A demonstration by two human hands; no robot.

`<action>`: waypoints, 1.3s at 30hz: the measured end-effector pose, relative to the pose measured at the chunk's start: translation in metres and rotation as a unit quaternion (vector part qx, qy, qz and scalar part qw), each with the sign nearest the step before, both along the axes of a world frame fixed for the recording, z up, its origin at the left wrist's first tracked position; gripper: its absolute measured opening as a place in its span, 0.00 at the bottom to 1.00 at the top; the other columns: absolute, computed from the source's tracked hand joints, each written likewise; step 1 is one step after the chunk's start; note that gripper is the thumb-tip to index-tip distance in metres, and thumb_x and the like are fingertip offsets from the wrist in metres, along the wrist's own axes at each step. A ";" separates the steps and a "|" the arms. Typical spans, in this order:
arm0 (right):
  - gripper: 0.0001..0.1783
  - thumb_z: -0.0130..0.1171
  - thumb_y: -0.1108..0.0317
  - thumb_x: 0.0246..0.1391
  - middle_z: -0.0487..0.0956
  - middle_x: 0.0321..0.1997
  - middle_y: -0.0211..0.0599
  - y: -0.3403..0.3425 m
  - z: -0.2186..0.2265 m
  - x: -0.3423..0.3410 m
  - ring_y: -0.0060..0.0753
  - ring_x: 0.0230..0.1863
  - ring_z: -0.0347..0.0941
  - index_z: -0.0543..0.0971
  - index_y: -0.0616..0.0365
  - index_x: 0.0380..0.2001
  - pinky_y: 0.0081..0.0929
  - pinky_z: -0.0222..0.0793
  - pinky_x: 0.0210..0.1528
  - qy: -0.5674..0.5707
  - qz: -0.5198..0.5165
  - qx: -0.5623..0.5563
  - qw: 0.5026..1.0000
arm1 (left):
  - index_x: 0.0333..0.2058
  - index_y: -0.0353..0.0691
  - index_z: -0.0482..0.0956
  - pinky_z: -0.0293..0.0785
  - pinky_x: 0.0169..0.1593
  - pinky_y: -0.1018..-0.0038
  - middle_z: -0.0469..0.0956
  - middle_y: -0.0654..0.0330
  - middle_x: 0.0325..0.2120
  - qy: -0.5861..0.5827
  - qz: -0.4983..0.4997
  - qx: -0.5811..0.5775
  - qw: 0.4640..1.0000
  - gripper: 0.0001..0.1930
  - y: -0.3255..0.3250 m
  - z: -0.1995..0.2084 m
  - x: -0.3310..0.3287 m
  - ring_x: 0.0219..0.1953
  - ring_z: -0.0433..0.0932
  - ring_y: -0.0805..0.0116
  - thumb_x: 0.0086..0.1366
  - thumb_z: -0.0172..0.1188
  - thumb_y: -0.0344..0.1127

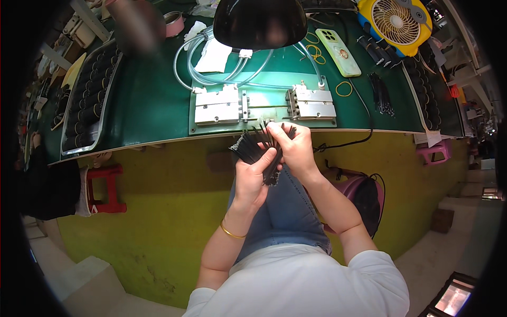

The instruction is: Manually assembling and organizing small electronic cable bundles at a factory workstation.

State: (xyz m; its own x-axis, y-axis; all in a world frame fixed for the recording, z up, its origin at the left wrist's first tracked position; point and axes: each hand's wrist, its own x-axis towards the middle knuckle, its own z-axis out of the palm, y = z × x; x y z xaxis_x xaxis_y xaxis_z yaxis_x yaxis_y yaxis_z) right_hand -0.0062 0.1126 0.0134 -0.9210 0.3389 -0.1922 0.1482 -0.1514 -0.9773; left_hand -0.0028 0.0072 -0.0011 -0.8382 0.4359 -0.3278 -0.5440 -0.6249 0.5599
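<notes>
My left hand (252,177) is closed around a fanned bundle of short black wires (246,148) with pale, shiny ends, its thumb lying across them. My right hand (297,150) pinches at the upper right part of the same bundle, thumb and fingertips together. Both hands are above my lap, just in front of the table edge. Right behind them stands a fixture with two silver metal blocks, the left block (217,107) and the right block (315,104), on a pale green plate (269,82).
Clear hoses (182,66) loop behind the fixture under a black lamp (260,24). On the green table (142,100) lie a phone (338,53), rubber bands (344,89), more black wires (381,95) and a yellow-blue fan (396,21). A tray of black bundles (100,132) sits left; a red stool (108,190) stands below.
</notes>
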 end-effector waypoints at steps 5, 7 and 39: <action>0.12 0.53 0.65 0.52 0.74 0.17 0.30 0.004 0.004 -0.001 0.16 0.15 0.70 0.76 0.63 0.21 0.11 0.54 0.08 -0.018 0.014 -0.040 0.999 | 0.33 0.33 0.72 0.72 0.28 0.79 0.74 0.59 0.26 0.005 -0.010 0.009 1.000 0.05 0.001 -0.001 -0.001 0.25 0.73 0.72 0.57 0.53 0.24; 0.13 0.54 0.65 0.52 0.74 0.16 0.30 0.004 0.005 -0.001 0.13 0.11 0.66 0.75 0.63 0.20 0.12 0.53 0.07 -0.018 0.022 -0.044 0.999 | 0.33 0.33 0.72 0.72 0.28 0.78 0.74 0.59 0.26 -0.001 -0.004 -0.001 1.000 0.05 0.001 0.001 -0.001 0.25 0.73 0.72 0.57 0.53 0.24; 0.12 0.54 0.65 0.50 0.73 0.13 0.28 -0.002 0.000 0.000 0.11 0.08 0.60 0.77 0.63 0.21 0.13 0.52 0.07 0.024 -0.032 -0.023 0.999 | 0.33 0.33 0.71 0.73 0.28 0.78 0.74 0.59 0.26 -0.024 -0.005 -0.014 1.000 0.04 0.000 0.002 0.001 0.25 0.74 0.71 0.56 0.54 0.23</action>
State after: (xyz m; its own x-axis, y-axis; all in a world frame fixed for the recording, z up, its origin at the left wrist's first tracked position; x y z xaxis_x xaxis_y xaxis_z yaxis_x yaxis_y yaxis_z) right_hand -0.0059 0.1111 0.0131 -0.9064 0.3893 -0.1641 0.0893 -0.2031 -0.9751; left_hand -0.0016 0.0077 0.0007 -0.8167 0.4350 -0.3793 -0.5770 -0.6038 0.5499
